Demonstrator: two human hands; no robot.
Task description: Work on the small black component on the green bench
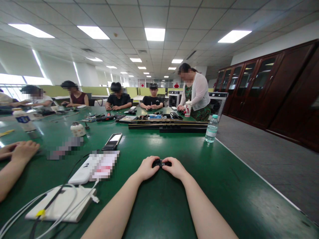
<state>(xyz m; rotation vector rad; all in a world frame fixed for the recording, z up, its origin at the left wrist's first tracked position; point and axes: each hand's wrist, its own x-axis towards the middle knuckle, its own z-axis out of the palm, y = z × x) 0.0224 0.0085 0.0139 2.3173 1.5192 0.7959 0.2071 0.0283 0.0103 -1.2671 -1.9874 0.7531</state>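
Both my hands meet over the green table (159, 199), close in front of me. My left hand (148, 168) is closed, with thumb and fingers on the left end of a small black part (160, 163). The right end of that same part is pinched by my right hand (176, 168). A dark gap or joint seems to show at its middle, between my thumbs. Its exact kind is too small to make out, and my fingers cover both ends.
Left of me lie a phone (112, 142), a white power bank (83, 171), a white box (62, 205) and cables. A water bottle (211, 129) stands at the right edge. Black rails (169, 126) lie across the table. A co-worker's hands (23, 154) are at left; several people sit beyond.
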